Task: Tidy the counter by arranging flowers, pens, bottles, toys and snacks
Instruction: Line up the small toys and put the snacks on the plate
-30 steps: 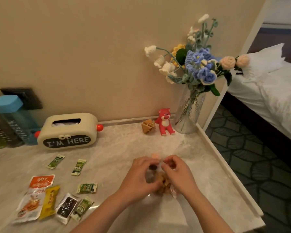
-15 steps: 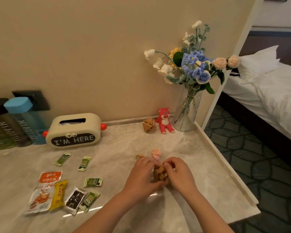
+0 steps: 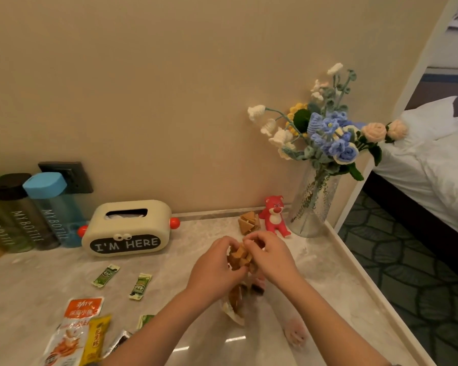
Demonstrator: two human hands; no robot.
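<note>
My left hand (image 3: 214, 270) and my right hand (image 3: 271, 256) together grip a small wooden puzzle toy (image 3: 239, 257), lifted above the marble counter (image 3: 183, 260). A second wooden puzzle (image 3: 248, 223) and a red bear figure (image 3: 274, 215) stand at the back beside the glass vase (image 3: 311, 204) of crocheted flowers (image 3: 331, 133). Under my hands lie other small toys, partly hidden, and a pink paw-shaped toy (image 3: 296, 335) lies nearer to me. Snack packets (image 3: 74, 334) and green sachets (image 3: 140, 286) lie at the left front. Several bottles (image 3: 50, 207) stand at the far left.
A cream tissue box (image 3: 128, 228) reading "I'M HERE" sits against the wall, with a dark wall socket (image 3: 69, 175) behind the bottles. The counter's edge (image 3: 368, 283) runs along the right, dropping to patterned floor. A bed (image 3: 439, 159) with white linen lies beyond.
Both hands have lifted the wooden puzzle toy off the counter and carried it towards the back, nearer the red bear. The view has shifted, showing more bottles at the left.
</note>
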